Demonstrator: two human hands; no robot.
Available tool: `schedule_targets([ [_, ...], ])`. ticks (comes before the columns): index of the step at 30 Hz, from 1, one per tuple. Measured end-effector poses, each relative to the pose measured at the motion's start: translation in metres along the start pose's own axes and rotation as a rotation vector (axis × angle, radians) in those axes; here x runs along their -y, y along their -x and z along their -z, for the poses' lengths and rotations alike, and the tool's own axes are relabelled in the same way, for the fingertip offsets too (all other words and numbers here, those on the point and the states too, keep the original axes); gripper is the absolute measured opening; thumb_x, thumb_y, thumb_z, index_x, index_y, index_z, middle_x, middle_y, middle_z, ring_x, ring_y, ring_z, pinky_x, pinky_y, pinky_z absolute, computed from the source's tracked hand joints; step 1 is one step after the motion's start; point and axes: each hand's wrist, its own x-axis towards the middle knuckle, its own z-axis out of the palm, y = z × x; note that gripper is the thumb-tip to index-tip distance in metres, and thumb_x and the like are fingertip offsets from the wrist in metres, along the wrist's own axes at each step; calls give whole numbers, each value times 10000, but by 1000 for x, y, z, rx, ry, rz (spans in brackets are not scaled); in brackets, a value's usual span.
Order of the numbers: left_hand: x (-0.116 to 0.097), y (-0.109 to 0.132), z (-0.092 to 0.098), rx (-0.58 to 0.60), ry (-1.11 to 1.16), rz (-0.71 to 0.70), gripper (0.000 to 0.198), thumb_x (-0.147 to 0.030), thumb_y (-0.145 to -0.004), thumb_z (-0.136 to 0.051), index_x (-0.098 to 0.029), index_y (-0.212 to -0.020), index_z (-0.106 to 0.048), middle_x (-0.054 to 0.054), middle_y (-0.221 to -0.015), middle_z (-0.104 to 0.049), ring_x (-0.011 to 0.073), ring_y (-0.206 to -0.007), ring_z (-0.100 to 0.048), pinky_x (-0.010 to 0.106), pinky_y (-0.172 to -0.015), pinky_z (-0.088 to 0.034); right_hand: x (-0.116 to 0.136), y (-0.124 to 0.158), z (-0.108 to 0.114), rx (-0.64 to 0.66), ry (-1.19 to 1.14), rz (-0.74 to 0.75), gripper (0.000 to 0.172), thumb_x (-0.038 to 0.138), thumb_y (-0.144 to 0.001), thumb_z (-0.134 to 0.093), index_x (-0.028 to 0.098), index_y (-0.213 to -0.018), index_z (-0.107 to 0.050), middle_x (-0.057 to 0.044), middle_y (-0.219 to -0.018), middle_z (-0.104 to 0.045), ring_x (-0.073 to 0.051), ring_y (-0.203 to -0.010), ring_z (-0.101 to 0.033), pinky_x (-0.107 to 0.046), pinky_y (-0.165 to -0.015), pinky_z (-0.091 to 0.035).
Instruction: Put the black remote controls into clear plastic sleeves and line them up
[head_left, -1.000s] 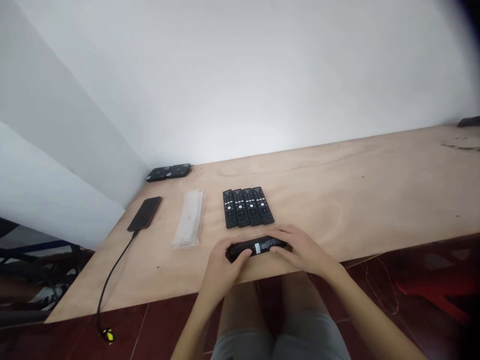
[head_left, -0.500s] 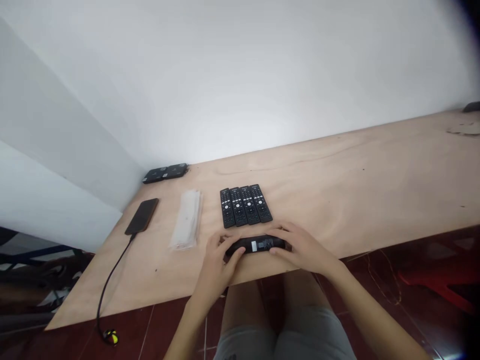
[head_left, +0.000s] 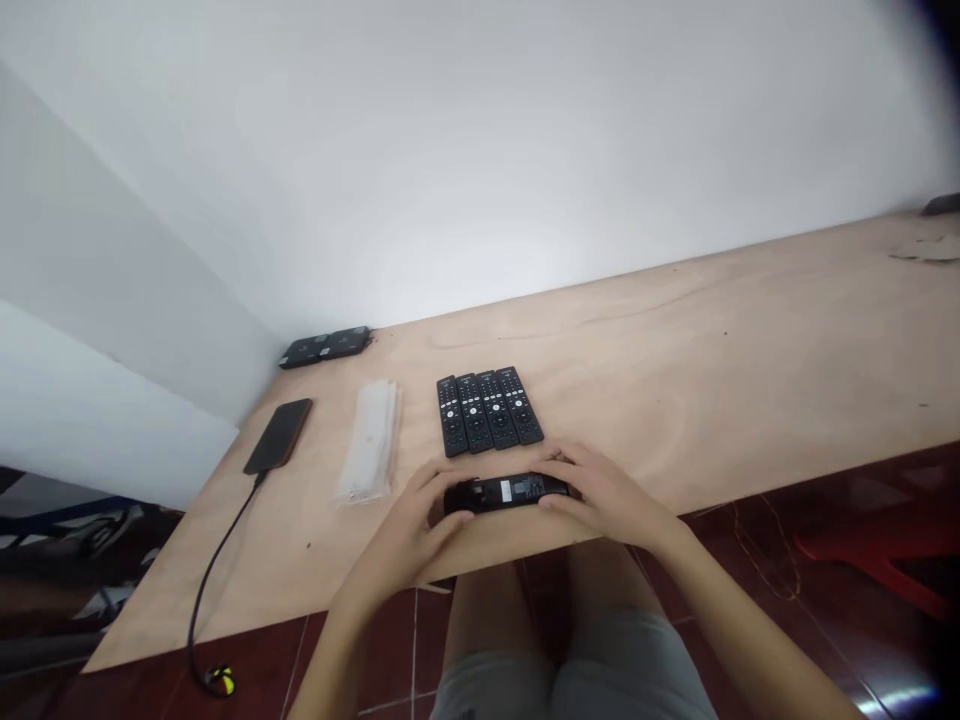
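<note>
Both my hands grip a black TV remote (head_left: 506,491) just above the near edge of the plywood table (head_left: 675,400). Its back faces up and shows a small white label. My left hand (head_left: 401,525) wraps its left end, and my right hand (head_left: 600,497) holds its right end. Just beyond them, several matching black remotes (head_left: 489,408) lie side by side with their buttons up. Left of these are a stack of clear plastic sleeves (head_left: 369,440) and a black smartphone (head_left: 278,435) with a black cable (head_left: 214,565).
Two flat black devices (head_left: 324,347) sit in the table's back corner against the white wall. A dark object (head_left: 941,205) lies at the far right. My knees show below the table edge, above a dark red tiled floor with a red stool (head_left: 870,555).
My left hand has shifted its grip and the wrist has moved left. The held remote now lies more level, and the whole view has tilted slightly.
</note>
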Motion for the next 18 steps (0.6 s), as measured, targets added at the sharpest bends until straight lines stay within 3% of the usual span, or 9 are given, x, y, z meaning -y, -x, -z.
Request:
schedule_targets([
  [5,23,30,-5,-170,224,167,351,-382,-1023,-740,-300,-1361,-693,69,-1349,-756,282,-1241,-737,476,-1107,-609,1,0,1,2,-8,-6,396,345,-1069,-707,341,-1465,-688,-79,-1470,-657,-318,-1342,-612,-517,-1172,-526],
  [9,33,45,-9,-218,319,254,401,-434,-999,-765,-290,-1366,-698,76,-1363,-770,309,-1256,-750,519,-1134,-610,-1,1,1,17,-13,-14,423,363,-1068,-710,356,-1490,-678,-79,-1492,-647,-326,-1359,-611,-521,-1180,-528],
  [13,27,43,-10,-241,223,188,400,-414,-1010,-762,-318,-1394,-698,72,-1405,-735,307,-1303,-711,529,-1170,-575,-2,2,1,21,-14,-10,430,378,-1068,-710,370,-1496,-678,-80,-1504,-640,-333,-1370,-610,-535,-1189,-524],
  [18,7,28,-16,-146,-9,25,398,-374,-1026,-753,-365,-1421,-709,82,-1376,-673,310,-1328,-633,535,-1150,-553,0,1,3,37,-9,-4,435,380,-1078,-699,358,-1511,-666,-90,-1532,-615,-331,-1390,-591,-532,-1205,-504],
])
